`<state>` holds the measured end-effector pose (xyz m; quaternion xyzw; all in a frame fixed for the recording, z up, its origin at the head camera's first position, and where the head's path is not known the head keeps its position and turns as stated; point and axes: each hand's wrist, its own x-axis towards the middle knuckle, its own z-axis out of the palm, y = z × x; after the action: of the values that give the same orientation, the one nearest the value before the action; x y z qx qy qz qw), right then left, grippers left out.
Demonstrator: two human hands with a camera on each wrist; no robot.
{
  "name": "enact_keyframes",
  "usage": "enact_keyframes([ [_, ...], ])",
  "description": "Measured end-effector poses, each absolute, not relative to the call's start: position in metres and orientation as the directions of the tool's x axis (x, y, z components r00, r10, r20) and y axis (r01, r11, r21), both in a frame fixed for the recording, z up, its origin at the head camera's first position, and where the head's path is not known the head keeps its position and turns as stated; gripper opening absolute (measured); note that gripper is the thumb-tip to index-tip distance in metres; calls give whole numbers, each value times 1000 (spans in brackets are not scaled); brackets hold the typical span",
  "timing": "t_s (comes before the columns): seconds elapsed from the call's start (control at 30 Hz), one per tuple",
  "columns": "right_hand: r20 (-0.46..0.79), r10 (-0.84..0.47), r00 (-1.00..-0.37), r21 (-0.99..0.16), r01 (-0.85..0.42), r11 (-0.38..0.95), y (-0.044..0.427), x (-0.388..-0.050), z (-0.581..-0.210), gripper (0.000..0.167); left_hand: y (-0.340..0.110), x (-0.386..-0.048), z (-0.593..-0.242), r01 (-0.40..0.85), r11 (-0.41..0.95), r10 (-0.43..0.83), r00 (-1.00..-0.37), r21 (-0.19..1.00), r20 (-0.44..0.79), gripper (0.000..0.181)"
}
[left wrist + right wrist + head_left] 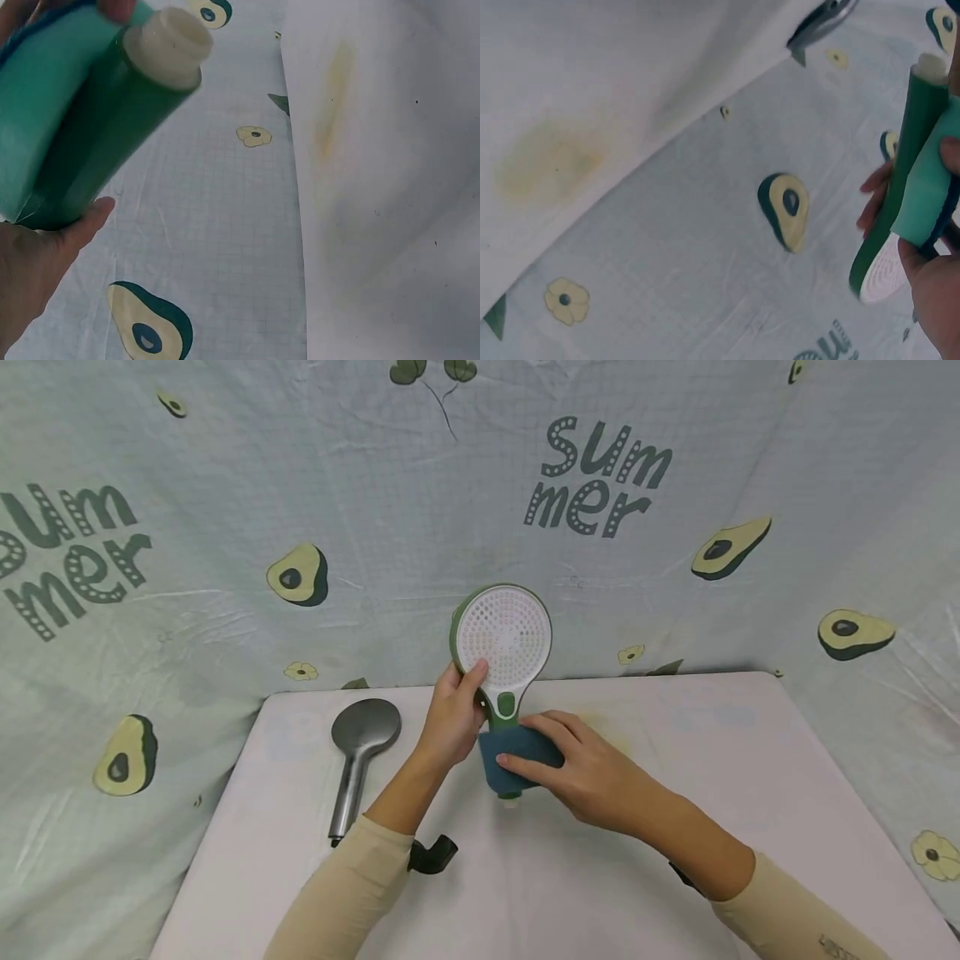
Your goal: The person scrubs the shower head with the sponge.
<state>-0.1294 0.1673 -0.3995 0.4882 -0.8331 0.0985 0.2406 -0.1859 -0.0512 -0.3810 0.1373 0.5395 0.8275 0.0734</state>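
A green and white shower head [504, 639] is upright in the head view, its round, perforated face towards me. My left hand [453, 714] grips its neck, thumb at the lower edge of the face. My right hand [585, 768] holds a sponge [517, 756], blue in the head view, folded against the green handle below the neck. The right wrist view shows the sponge [922, 187] with a teal side on the handle [913, 142] and a thin dark blue layer outside. The handle's pale threaded end [171, 45] sticks out past the sponge in the left wrist view.
A grey metallic shower head [363, 735] lies on the white table [615, 893], left of my left forearm. A black curved piece [433, 855] is partly under that forearm. A dark object [686, 878] shows beside my right forearm. A printed sheet [420, 527] hangs behind the table.
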Motion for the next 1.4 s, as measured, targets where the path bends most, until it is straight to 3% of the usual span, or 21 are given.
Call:
enact_keyframes([
  [0.23,564,-650,-509,-34,-801,597,175,-157,-370,71,-49,-182,-382,-48,-433,319,-942,900,104,46],
  [0.4,560,-641,-525,-124,-818,562,175,-164,-364,65,-48,-180,-381,-17,-437,323,-936,899,139,49],
  [0.5,539,-680,-497,-128,-846,518,173,-158,-371,61,-49,-182,-381,10,-418,270,-953,908,135,46],
  [0.63,514,-740,-434,-112,-889,444,172,-139,-388,39,-51,-186,-381,13,-382,198,-975,924,95,43],
  [0.9,550,-795,-255,-45,-960,277,175,-113,-411,39,-52,-189,-377,-23,-396,181,-982,918,53,45],
  [0.97,541,-795,-275,-43,-953,300,176,-115,-409,39,-52,-188,-376,-25,-407,185,-981,913,56,45],
  [1.1,528,-763,-374,-67,-913,401,175,-131,-401,39,-51,-186,-377,-39,-413,198,-979,910,48,44],
  [1.27,581,-656,-482,-88,-838,538,173,-158,-391,61,-49,-184,-379,-54,-438,232,-971,897,55,44],
  [1.4,618,-583,-528,-133,-801,584,172,-166,-388,67,-47,-185,-382,-50,-480,258,-962,876,86,48],
])
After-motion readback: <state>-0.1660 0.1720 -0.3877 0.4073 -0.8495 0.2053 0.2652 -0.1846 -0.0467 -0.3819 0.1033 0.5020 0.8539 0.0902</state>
